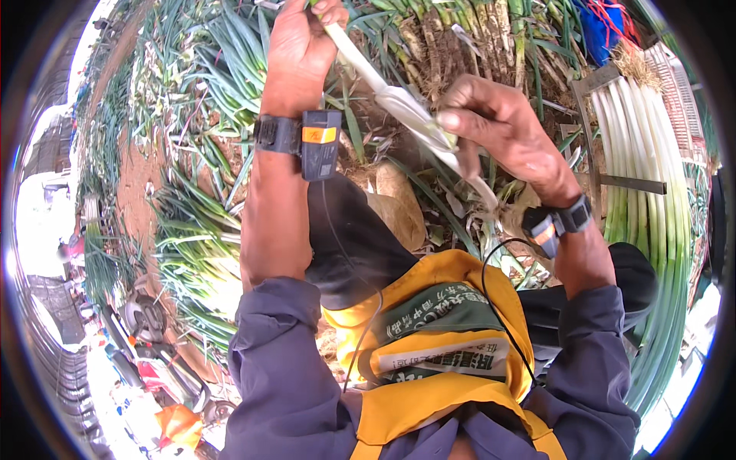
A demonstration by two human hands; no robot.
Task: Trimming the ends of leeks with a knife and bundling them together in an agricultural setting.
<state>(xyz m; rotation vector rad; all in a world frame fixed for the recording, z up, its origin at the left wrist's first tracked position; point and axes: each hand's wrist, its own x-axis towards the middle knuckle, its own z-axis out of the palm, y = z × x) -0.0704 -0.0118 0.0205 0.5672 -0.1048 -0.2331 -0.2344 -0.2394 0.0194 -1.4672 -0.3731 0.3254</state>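
In my left hand (300, 47), at the top, a long green onion (360, 63) is gripped by its upper part. Its white stalk slants down to the right, toward the roots. My right hand (502, 126) pinches a loose outer leaf (418, 115) between thumb and fingers, partway down the stalk. This leaf stands partly away from the stalk. The root end below my right hand is blurred.
Trimmed green onions (644, 153) lie in a metal rack (589, 146) at the right. Untrimmed ones (452, 46) are heaped ahead, with more bunches (203, 245) on the left. A yellow apron (437, 391) covers my lap. Peeled leaves litter the ground.
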